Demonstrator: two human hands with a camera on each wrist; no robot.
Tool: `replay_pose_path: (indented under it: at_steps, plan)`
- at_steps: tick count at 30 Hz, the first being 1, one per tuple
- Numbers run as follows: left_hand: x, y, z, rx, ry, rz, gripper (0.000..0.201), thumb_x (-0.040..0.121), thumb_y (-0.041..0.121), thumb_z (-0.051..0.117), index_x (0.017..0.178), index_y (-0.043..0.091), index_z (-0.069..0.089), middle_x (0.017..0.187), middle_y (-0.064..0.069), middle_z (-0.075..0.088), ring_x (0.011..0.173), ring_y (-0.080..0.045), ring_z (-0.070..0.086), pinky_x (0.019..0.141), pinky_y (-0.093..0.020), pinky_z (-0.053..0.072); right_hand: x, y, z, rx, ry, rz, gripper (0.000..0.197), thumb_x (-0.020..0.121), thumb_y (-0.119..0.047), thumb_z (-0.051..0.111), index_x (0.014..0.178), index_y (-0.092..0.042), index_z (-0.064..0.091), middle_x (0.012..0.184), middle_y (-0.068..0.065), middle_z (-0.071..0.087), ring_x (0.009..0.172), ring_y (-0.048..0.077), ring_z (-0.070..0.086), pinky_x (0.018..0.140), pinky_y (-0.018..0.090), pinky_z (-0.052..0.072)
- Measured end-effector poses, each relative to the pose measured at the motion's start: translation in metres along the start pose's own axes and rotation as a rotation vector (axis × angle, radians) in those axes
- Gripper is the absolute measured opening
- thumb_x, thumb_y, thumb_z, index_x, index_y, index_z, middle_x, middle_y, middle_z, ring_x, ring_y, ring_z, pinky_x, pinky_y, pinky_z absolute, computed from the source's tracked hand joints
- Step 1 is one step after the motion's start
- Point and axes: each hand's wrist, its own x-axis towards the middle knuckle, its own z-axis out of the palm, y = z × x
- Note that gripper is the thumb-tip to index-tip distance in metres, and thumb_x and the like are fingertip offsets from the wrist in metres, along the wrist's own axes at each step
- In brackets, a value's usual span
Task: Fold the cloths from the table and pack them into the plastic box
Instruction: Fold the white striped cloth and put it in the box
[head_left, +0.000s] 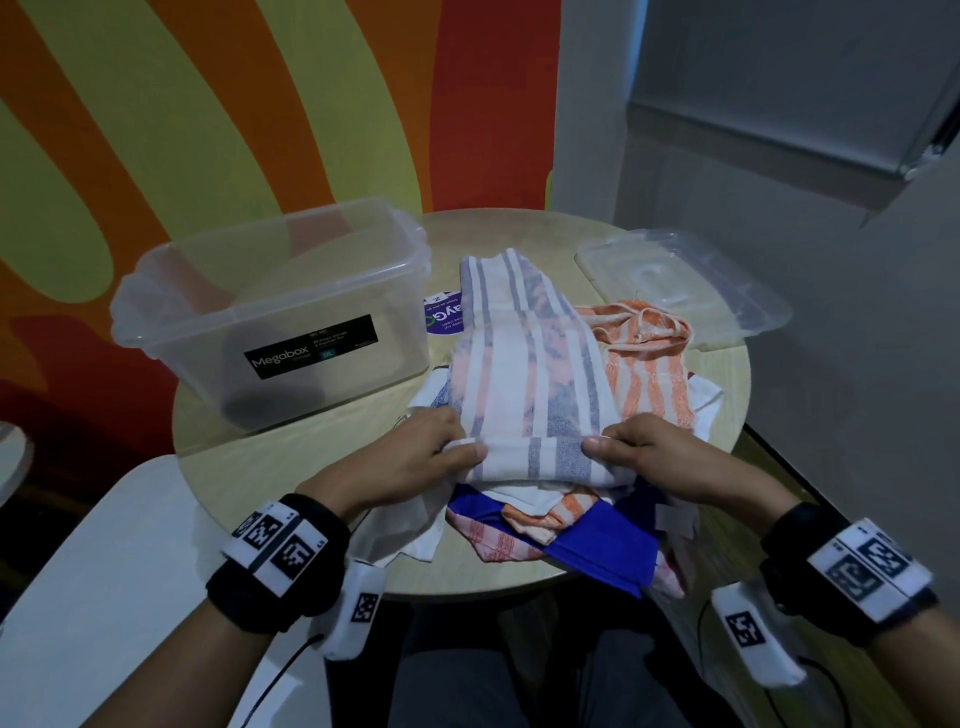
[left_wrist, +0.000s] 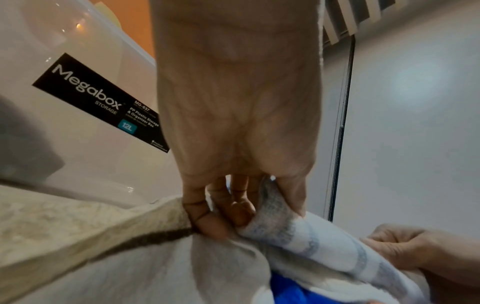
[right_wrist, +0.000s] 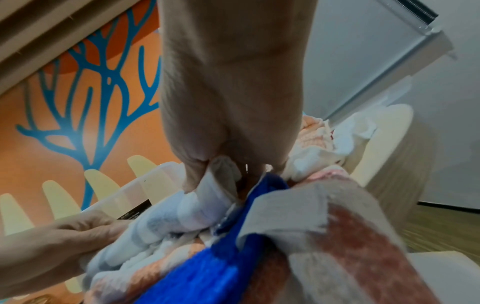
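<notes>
Looking down, head view: left hand (head_left: 415, 462) and right hand (head_left: 654, 457) each pinch a near corner of the blue-striped towel (head_left: 524, 374), which lies over a heap of cloths on the round desk (head_left: 291, 467).
Box: clear Megabox plastic box (head_left: 270, 312) stands open at the left, its lid (head_left: 685, 280) at far right.
Left wrist view: fingers (left_wrist: 215, 224) curl round the towel's rolled edge; blue cloth (left_wrist: 288, 292) below.
Right wrist view: thumb (right_wrist: 192, 174) clamps white towel; grip holding.
</notes>
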Motion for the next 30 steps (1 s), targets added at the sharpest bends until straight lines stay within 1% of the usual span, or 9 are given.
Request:
replay_pose_path:
  at_steps: [7,11,14,17,20,22,24,26,30]
  plan:
    - [0.014,0.008,-0.008,0.249,0.16,-0.215,0.062,0.089,0.066,0.063,0.06,0.014,0.049,0.068,0.0,0.047,0.063,-0.017,0.047,0.055,-0.033,0.031,0.013,0.002,0.005,-0.049,0.084,0.036,0.05,0.097,-0.045,0.064,0.061,-0.013,0.051,0.049,-0.007,0.043,0.043,0.004,0.038,0.048,0.019,0.029]
    - [0.012,0.032,-0.005,0.275,0.311,0.093,0.023,0.091,0.045,0.069,0.092,0.023,0.061,0.099,0.008,0.05,0.098,-0.011,0.045,0.08,-0.033,0.046,0.021,0.0,0.006,-0.097,0.102,0.053,0.048,0.095,-0.041,0.067,0.062,-0.01,0.052,0.052,0.001,0.04,0.041,0.005,0.034,0.047,0.022,0.027]
    - [0.017,0.042,0.01,0.327,0.189,0.255,0.028,0.091,0.043,0.071,0.109,0.022,0.065,0.111,0.005,0.056,0.103,-0.014,0.046,0.085,-0.033,0.044,0.026,-0.003,0.006,-0.133,0.104,0.073,0.048,0.095,-0.04,0.068,0.061,-0.01,0.052,0.053,0.002,0.04,0.041,0.006,0.034,0.047,0.022,0.027]
    - [0.026,0.039,0.02,0.469,0.131,0.236,0.027,0.093,0.038,0.064,0.115,0.022,0.064,0.114,0.003,0.058,0.105,-0.019,0.05,0.085,-0.039,0.046,0.027,-0.008,0.006,-0.146,0.125,0.1,0.051,0.093,-0.039,0.071,0.057,-0.01,0.048,0.049,-0.001,0.036,0.04,0.007,0.032,0.05,0.027,0.028]
    - [0.032,0.04,0.023,0.479,0.134,0.209,0.023,0.094,0.029,0.054,0.107,0.016,0.068,0.105,-0.002,0.063,0.098,-0.023,0.055,0.081,-0.042,0.046,0.024,-0.013,0.005,-0.219,0.183,0.072,0.047,0.091,-0.041,0.072,0.062,-0.008,0.053,0.057,-0.002,0.051,0.053,0.013,0.047,0.055,0.036,0.036]
    - [0.036,0.043,0.022,0.444,0.133,0.157,0.018,0.095,0.025,0.052,0.095,0.012,0.065,0.095,-0.006,0.064,0.091,-0.026,0.057,0.075,-0.041,0.044,0.018,-0.02,0.003,-0.401,0.293,-0.052,0.03,0.092,-0.043,0.069,0.08,-0.016,0.061,0.078,-0.006,0.06,0.076,0.017,0.055,0.066,0.037,0.044]
    - [0.04,0.041,0.022,0.348,0.139,0.094,0.019,0.096,0.023,0.049,0.085,0.009,0.057,0.085,-0.008,0.062,0.083,-0.029,0.057,0.067,-0.039,0.04,0.012,-0.031,0.004,-0.5,0.371,-0.213,0.025,0.093,-0.049,0.063,0.097,-0.025,0.062,0.095,-0.01,0.054,0.092,0.016,0.048,0.076,0.039,0.042]
    - [0.044,0.038,0.02,0.25,0.143,0.069,0.021,0.096,0.028,0.043,0.082,0.013,0.05,0.082,-0.008,0.06,0.081,-0.031,0.057,0.066,-0.039,0.039,0.011,-0.041,0.006,-0.539,0.291,-0.263,0.035,0.092,-0.058,0.06,0.108,-0.027,0.061,0.104,-0.009,0.053,0.099,0.014,0.043,0.083,0.039,0.038]
    - [0.043,0.04,0.006,0.204,0.104,0.092,0.019,0.106,0.025,0.047,0.094,0.013,0.057,0.094,-0.01,0.066,0.089,-0.029,0.058,0.073,-0.043,0.043,0.019,-0.042,0.011,-0.651,0.223,-0.266,0.021,0.097,-0.039,0.061,0.099,-0.018,0.062,0.101,-0.001,0.057,0.098,0.02,0.047,0.082,0.039,0.033]
